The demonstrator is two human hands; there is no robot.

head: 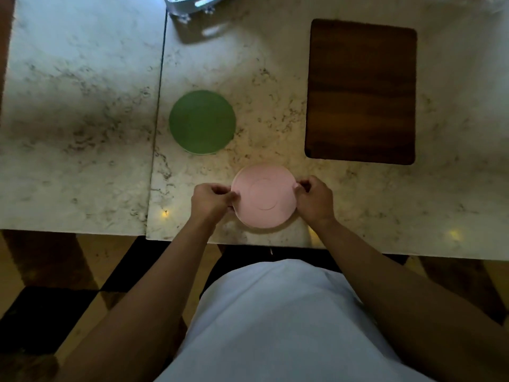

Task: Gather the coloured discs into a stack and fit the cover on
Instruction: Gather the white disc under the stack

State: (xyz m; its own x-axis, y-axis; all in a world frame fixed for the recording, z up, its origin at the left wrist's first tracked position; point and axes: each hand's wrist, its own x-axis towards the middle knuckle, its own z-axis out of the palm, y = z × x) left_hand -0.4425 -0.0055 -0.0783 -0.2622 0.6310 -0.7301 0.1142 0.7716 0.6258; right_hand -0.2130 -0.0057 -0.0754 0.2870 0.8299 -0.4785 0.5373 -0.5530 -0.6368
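- The pink disc [264, 198] sits near the front edge of the marble table [82, 106], held at opposite sides; the left hand [212, 201] pinches its left rim with curled fingers, and the right hand [314, 198] pinches a small tab on its right rim; whether the disc rests on the stone or is lifted just clear, I cannot tell
- The green disc [202, 122] lies flat farther back and to the left, apart from the pink one and untouched; a paler edge shows under its near rim, so it may already lie on another disc, though that is a guess
- Risk: both grips are narrow rim pinches, so if one side slips as the pink disc is carried, it could tilt and drop; being close to the table edge, it might go to the floor
- Risk: set down off-centre on the green disc, the stack would sit askew, and the cover would likely not seat
- Risk: the pink disc bears a raised central ring and a tab, so it may itself be the cover; placed too soon, it would have to come off again
- The dark wooden board [360, 92] on the right and the metal object [192, 4] at the far edge lie well clear of the path
- No brand, label or writing can be read anywhere; the light is dim
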